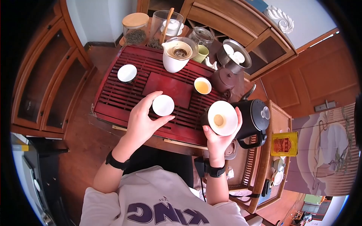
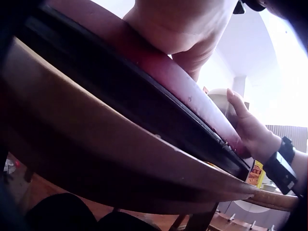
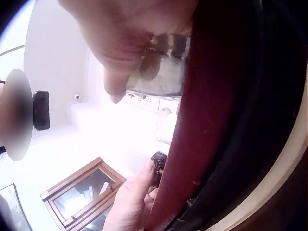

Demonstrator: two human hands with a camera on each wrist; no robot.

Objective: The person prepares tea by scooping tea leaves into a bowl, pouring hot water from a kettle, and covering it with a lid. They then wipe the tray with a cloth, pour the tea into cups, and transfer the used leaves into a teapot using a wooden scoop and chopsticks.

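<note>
In the head view my left hand (image 1: pixel 141 118) holds a small white-lined cup (image 1: pixel 163 105) between thumb and fingers, over the front of the slatted red tray (image 1: pixel 109 98). Its outside looks dark in the right wrist view, where my left hand (image 3: pixel 130 202) pinches the cup (image 3: pixel 158 169). My right hand (image 1: pixel 220 145) grips a larger white-lined bowl (image 1: pixel 228 113), tilted toward the camera, with a tan patch at its bottom. Another small cup (image 1: pixel 127 73) stands at the tray's left; a cup of yellow liquid (image 1: pixel 203 86) stands on the right.
Behind on the tray is a white pitcher (image 1: pixel 174 64) with a strainer (image 1: pixel 181 51). A brown teapot (image 1: pixel 225 79) and black kettle (image 1: pixel 260 116) stand right. Glass jars (image 1: pixel 135 32) and a metal bowl (image 1: pixel 245 60) line the back. A yellow tin (image 1: pixel 284 144) is farther right.
</note>
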